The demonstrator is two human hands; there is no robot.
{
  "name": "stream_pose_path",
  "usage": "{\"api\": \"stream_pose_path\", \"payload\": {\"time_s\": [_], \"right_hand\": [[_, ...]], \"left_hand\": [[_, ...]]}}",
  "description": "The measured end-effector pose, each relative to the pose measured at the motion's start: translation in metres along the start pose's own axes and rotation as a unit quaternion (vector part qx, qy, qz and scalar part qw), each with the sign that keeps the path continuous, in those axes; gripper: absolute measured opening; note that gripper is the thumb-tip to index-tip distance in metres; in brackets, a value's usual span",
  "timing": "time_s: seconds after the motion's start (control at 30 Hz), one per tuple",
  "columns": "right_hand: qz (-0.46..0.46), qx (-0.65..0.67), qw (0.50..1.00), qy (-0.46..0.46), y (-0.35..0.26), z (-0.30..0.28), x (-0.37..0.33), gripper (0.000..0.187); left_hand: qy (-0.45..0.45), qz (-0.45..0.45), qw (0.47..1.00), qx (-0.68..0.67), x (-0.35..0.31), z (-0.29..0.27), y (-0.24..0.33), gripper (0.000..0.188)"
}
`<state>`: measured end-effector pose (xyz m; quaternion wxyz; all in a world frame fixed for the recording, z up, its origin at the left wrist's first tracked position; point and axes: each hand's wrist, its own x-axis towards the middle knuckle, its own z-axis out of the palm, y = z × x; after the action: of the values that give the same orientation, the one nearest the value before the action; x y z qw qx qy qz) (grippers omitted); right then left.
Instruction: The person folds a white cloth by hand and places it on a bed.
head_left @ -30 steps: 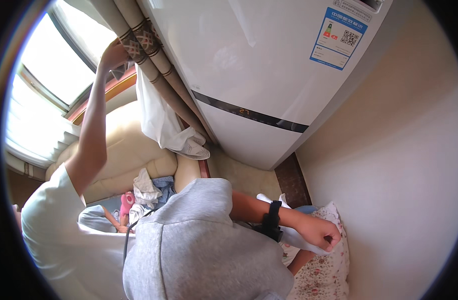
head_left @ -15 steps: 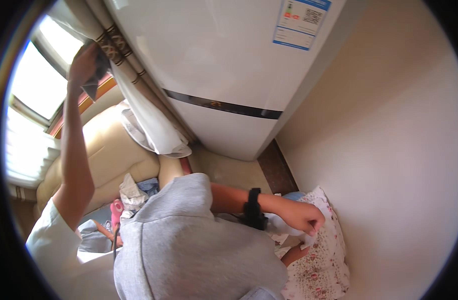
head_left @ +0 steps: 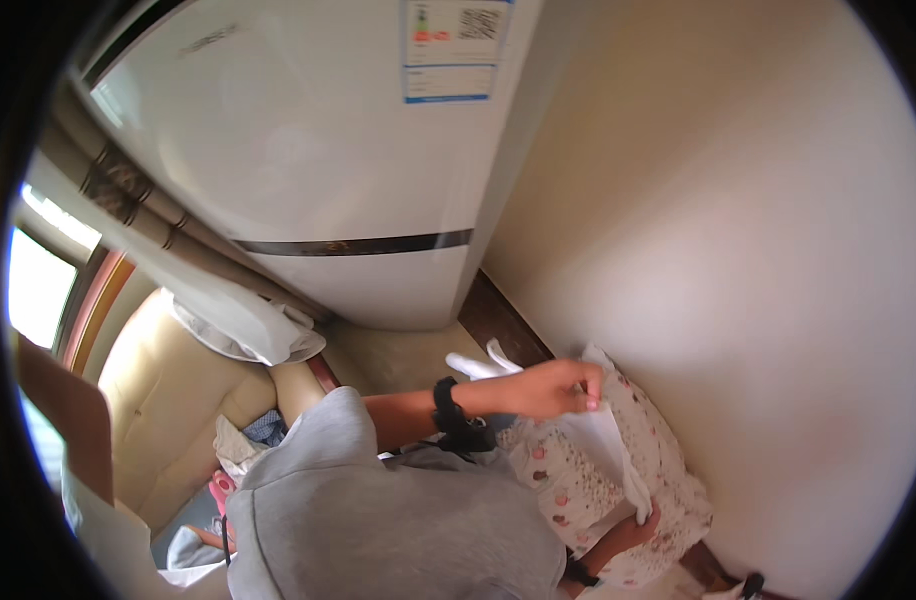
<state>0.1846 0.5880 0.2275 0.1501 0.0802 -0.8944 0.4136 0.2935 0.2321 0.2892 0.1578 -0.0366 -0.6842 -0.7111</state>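
A white cloth (head_left: 606, 445) is stretched between my two hands, and its full shape is hard to make out. My left hand (head_left: 568, 388), with a black band on the wrist, pinches its upper edge between thumb and fingers. Lower down, my right hand (head_left: 633, 532) is closed around the cloth's other end; a black band also shows on that wrist. Under and behind both hands spreads a bulky white fabric with a floral print (head_left: 663, 440). Loose white strips (head_left: 483, 362) stick out beyond my left forearm.
A white fridge (head_left: 308, 150) stands ahead, next to a plain wall (head_left: 718, 230). To the left are a curtain (head_left: 228, 310), a window and a cream leather sofa (head_left: 178, 390) with cloths and a pink object (head_left: 221, 487). Another person's arm (head_left: 70, 420) is at the left edge.
The view has turned, so fridge and sofa sit further left. My hands are further apart, with more white cloth showing between them. The other person's hand has left the view.
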Motion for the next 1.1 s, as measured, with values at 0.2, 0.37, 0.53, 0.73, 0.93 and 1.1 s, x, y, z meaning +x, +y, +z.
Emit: {"api": "stream_pose_path", "payload": {"time_s": [0.2, 0.37, 0.53, 0.73, 0.93, 1.1], "right_hand": [[-0.135, -0.052, 0.987, 0.065, -0.009, -0.016, 0.018, 0.029], [0.036, -0.003, 0.992, 0.124, -0.037, -0.031, 0.026, 0.016], [-0.014, 0.192, 0.981, 0.000, -0.049, -0.070, 0.028, 0.003], [0.063, 0.196, 0.978, -0.033, -0.072, -0.108, 0.029, 0.007], [0.083, 0.028, 0.985, -0.150, -0.045, -0.157, 0.057, 0.020], [0.087, -0.046, 0.976, -0.193, -0.032, -0.141, 0.039, 0.026]], "left_hand": [[0.014, -0.016, 0.997, -0.074, 0.008, -0.012, 0.004, 0.006], [0.080, -0.038, 0.989, -0.116, 0.018, -0.026, -0.018, 0.008], [0.108, -0.042, 0.987, -0.110, 0.029, -0.039, -0.025, 0.008], [0.051, -0.062, 0.990, -0.114, 0.055, -0.025, -0.036, 0.010], [0.027, -0.074, 0.990, -0.114, 0.089, 0.000, -0.028, 0.005], [0.030, -0.041, 0.987, -0.152, 0.088, 0.001, -0.016, 0.011]]}}
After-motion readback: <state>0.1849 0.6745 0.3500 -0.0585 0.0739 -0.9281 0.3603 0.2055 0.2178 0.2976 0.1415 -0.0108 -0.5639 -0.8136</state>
